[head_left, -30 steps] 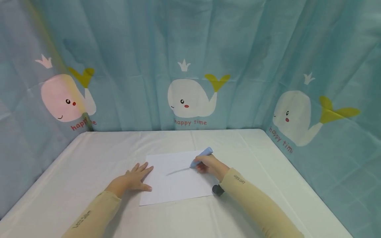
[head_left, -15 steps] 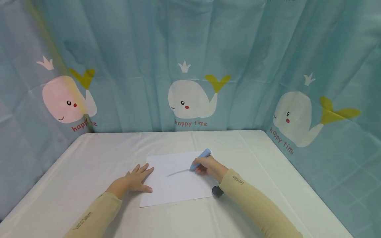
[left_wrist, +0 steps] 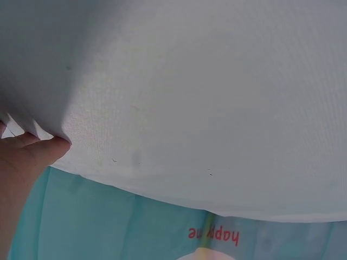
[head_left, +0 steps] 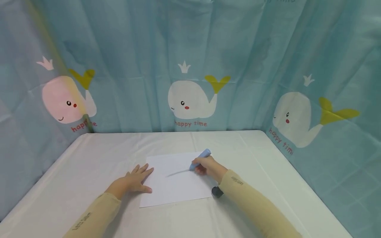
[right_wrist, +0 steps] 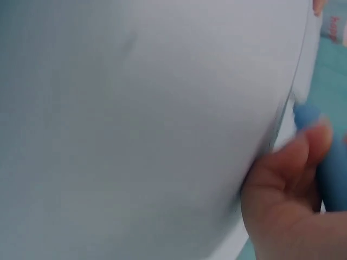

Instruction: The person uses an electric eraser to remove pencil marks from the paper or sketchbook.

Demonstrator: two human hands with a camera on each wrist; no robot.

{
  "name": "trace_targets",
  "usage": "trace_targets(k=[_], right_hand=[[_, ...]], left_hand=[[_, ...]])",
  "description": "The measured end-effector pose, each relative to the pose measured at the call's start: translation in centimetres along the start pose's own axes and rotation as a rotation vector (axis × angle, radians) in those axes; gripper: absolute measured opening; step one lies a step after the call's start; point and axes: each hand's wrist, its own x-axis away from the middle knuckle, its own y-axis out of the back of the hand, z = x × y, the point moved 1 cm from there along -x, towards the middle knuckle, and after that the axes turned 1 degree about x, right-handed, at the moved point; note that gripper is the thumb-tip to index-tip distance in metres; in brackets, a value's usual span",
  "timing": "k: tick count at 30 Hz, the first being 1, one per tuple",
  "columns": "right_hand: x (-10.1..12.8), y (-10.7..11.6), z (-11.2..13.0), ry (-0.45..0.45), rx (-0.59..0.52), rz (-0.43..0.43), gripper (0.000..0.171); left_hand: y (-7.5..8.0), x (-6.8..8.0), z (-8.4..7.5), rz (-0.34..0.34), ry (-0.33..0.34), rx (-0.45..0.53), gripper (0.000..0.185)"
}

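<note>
Head view: right hand [head_left: 208, 165] pinches blue marker [head_left: 205, 153], left hand [head_left: 135, 180] splayed on paper [head_left: 175, 189] edge.

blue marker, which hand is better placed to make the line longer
Probably the right hand: it grips the blue marker, whose tip is at the right end of the drawn line. The left hand holds no marker and lies spread at the left edge of the paper.

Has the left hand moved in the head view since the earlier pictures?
No; against the table's far edge, the left hand shows no clear shift.
</note>
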Motion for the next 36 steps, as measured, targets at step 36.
trace_targets(k=[36], right_hand=[[-0.54, -0.26, -0.28, 0.016, -0.051, -0.035, 0.026]], left_hand=[[-0.14, -0.05, -0.05, -0.01, -0.004, -0.006, 0.096]])
